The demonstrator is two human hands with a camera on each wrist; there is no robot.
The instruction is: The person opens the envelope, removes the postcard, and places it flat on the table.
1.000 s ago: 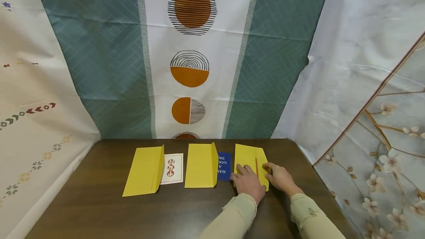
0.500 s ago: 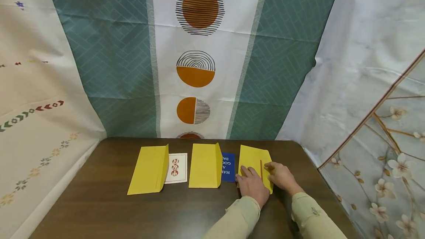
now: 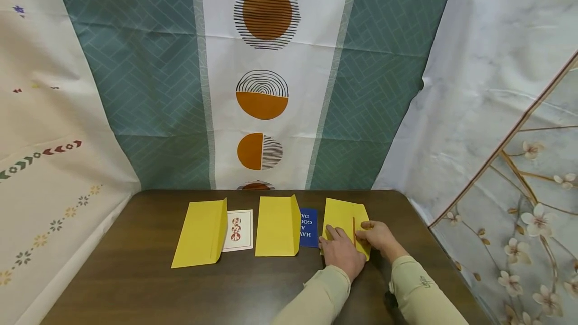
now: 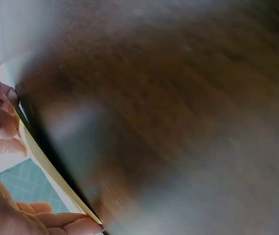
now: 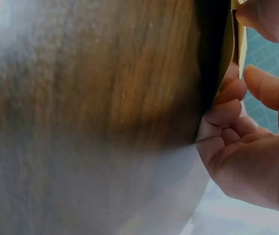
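Note:
The rightmost yellow envelope (image 3: 335,210) lies on the dark wooden table under both hands, a thin reddish strip (image 3: 354,224) showing lengthwise at its flap opening. My left hand (image 3: 342,252) rests on its near left part, fingers stretched out over the paper. From the right side, my right hand (image 3: 381,238) pinches the flap, thumb close to the reddish strip. In the right wrist view the fingers (image 5: 232,93) curl round the paper's edge. Left of this envelope lies a blue card (image 3: 309,227) with white lettering, upside down in the head view, partly covered by the middle yellow envelope (image 3: 276,224).
Another yellow envelope (image 3: 198,232) lies at the left, its flap side over a white card (image 3: 238,229) with red round marks. Behind the table (image 3: 180,295) hangs a green and white patterned cloth (image 3: 149,89). Light cloths flank both sides.
My right hand's fingers have shifted left over the flap, nearer the reddish strip. My left hand stays on the envelope. The head view has swung slightly; the other envelopes and cards lie unchanged.

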